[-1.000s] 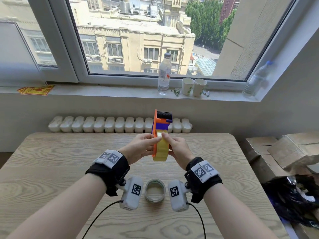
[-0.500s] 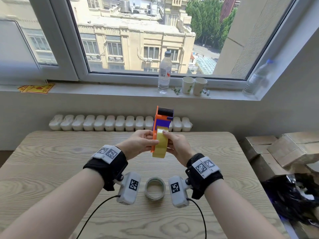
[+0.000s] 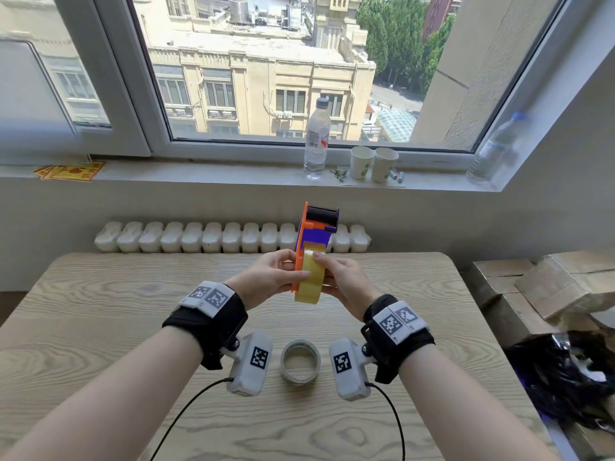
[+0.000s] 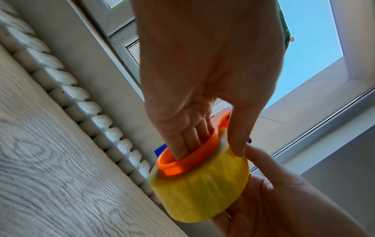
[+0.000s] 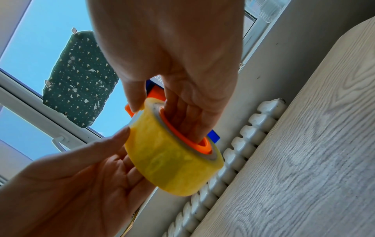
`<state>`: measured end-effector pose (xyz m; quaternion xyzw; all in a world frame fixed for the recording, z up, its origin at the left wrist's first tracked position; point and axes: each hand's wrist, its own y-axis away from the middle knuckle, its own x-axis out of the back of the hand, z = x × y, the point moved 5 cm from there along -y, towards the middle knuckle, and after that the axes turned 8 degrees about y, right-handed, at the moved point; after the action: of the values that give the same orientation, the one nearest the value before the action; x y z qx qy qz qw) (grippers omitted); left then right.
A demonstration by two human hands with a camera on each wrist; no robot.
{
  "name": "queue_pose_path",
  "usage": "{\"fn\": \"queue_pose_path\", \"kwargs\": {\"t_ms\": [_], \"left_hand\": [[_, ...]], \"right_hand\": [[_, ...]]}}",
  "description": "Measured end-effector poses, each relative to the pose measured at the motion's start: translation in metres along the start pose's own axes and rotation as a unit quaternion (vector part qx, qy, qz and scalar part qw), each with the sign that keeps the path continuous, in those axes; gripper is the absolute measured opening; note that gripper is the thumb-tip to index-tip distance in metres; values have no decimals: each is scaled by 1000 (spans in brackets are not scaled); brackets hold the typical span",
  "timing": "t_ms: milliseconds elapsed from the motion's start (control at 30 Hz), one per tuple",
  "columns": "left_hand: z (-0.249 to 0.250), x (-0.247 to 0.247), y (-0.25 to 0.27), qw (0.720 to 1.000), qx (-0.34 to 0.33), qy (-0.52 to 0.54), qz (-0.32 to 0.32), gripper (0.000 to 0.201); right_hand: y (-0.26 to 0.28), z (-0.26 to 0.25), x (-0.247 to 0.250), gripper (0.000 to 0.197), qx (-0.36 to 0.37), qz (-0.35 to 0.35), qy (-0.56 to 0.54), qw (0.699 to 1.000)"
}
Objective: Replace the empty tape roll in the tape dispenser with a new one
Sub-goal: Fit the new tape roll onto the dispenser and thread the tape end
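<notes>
The wooden table (image 3: 100,327) is lying under everything, with the radiator (image 3: 199,236) running behind its far edge and a water bottle (image 3: 316,138) and two paper cups (image 3: 372,163) standing on the windowsill above. Over the middle of the table both hands are holding the orange tape dispenser (image 3: 316,227) upright in the air, roller end at the top. Compared with a second ago it is sitting slightly higher and its head is tilting a little to the right, while the hands are gripping much as before.

The new yellow tape roll (image 3: 311,277) is sitting on the dispenser's orange hub (image 4: 186,160), seemingly seated in full. The left hand (image 3: 271,277) is curling round the assembly, fingers (image 4: 188,141) reaching into the hub and thumb lying over the tape. The right hand (image 3: 342,281) is doing the same from the other side, fingers (image 5: 190,121) inside the hub and thumb on the roll's rim.

The empty tape core (image 3: 300,361) is lying on the table near the wrists, well apart from the dispenser. So the swap itself is looking done; threading the tape end toward the roller is probably what is left
</notes>
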<state>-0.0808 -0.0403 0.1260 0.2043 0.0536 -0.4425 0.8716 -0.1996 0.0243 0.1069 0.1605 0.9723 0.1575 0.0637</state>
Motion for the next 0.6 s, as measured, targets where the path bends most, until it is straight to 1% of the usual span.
{"fn": "queue_pose_path", "kwargs": {"t_ms": [100,167,200,300,367,533,600], "left_hand": [[0,-1,1,1000,-3,-16,-4,36],[0,1,1,1000,-6,-28,-1,44],[-1,3,0,1000,-5,-28,3,45],[-1,5,0,1000,-7,-13,17,41],[-1,7,1,1000,-12,-6,22,41],[-2,8,0,1000,-9,-5,14,50],[0,8,0,1000,-13,-3,18,50]], "right_hand": [[0,0,-1,33,2,-2,-10,1000],[0,0,-3,32,10,-15,-17,1000],[1,0,-4,32,15,-25,-21,999],[3,-1,-8,34,31,-61,-24,997],[3,-2,-9,33,37,-74,-20,996],[0,-5,-7,33,27,-33,-7,999],[0,-7,-7,36,29,-39,-2,999]]}}
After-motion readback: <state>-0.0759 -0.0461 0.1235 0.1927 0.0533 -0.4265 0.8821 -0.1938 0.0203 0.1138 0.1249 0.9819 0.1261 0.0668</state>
